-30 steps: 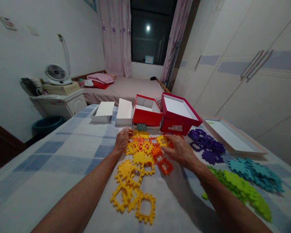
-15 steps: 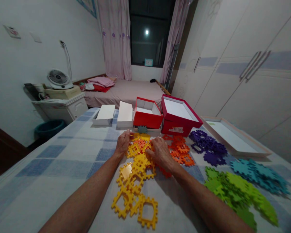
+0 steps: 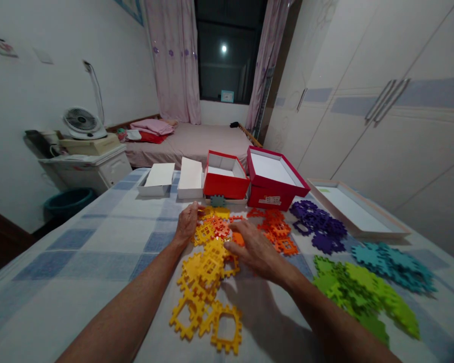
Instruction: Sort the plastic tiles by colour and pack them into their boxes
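Yellow interlocking plastic pieces [image 3: 214,264], some with window-like openings, lie in a long heap on the checked cloth. Light orange-red pieces [image 3: 220,227] sit among those at its far end. My left hand [image 3: 187,224] rests on its side against the far left edge of the heap, fingers stretched forward and partly hidden. Over the right side of the heap, my right hand [image 3: 254,247] has its thumb and fingers apart. Its thumb is near the yellow pieces, and an orange piece [image 3: 238,239] shows in the gap. Orange pieces [image 3: 280,229] lie just beyond this hand.
Purple [image 3: 320,224], teal [image 3: 395,264] and green pieces [image 3: 353,287] lie in piles on the right. Behind are white boxes [image 3: 190,179], a red box [image 3: 227,185], a dark red box [image 3: 272,194] and a shallow tray-like lid [image 3: 378,233]. A grey-teal piece [image 3: 218,200] leans near the red box.
My right hand has drawn back slightly from the heap and its fingers have spread, uncovering an orange piece. Yellow pieces in the middle have shifted. My left hand stays at the edge; the view has turned slightly right.
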Demonstrator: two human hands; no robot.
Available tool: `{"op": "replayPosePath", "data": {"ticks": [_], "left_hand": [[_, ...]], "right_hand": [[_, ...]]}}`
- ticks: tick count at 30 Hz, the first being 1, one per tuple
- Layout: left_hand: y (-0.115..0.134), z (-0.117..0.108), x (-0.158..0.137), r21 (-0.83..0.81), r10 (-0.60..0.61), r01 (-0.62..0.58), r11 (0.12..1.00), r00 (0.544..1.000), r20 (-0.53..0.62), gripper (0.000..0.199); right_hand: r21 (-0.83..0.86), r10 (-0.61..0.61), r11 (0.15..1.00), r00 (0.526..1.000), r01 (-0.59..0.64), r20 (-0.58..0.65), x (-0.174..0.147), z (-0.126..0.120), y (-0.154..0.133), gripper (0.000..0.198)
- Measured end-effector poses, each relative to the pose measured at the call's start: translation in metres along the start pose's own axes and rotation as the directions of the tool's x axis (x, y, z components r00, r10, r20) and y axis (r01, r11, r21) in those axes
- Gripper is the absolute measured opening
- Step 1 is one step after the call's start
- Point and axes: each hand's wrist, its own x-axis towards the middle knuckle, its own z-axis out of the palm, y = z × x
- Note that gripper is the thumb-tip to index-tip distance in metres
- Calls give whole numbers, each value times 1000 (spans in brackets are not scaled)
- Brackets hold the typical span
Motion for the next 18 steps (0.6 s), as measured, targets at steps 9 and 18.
{"op": "replayPosePath", "data": {"ticks": [9, 18], "left_hand": [[-2, 1, 1, 9, 18, -18, 1000, 1000, 0, 75], [1, 0, 0, 19, 17, -17, 1000, 1000, -11, 74]], "right_hand": [[-437, 213, 885, 974, -158, 79, -48, 11, 27, 27], [-453, 155, 855, 958, -252, -241, -14, -30, 49, 39]]}}
